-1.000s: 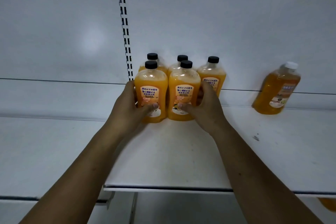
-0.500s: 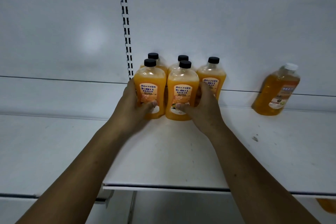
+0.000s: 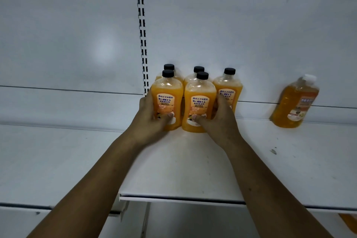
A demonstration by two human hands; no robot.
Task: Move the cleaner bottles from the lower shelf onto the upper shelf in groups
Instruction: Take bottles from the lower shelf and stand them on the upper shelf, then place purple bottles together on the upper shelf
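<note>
I've got left hand (image 3: 148,120) wrapped on left bottle (image 3: 167,98) | right hand (image 3: 220,121) clutching right bottle (image 3: 200,100) | both standing on shelf (image 3: 193,160)

Both arms reach fwd & up past the shelf (image 3: 193,179) front edge. L forearm (image 3: 100,185) & R forearm (image 3: 258,185) are bare, converging toward the back edge. L hand (image 3: 151,120) wraps front-left bottle (image 3: 167,100) from its left side, thumb across the label. R hand (image 3: 219,120) mirrors it on front-right bottle (image 3: 200,100), fingers curled round the right side. Thumb tips near, not touching.
</note>
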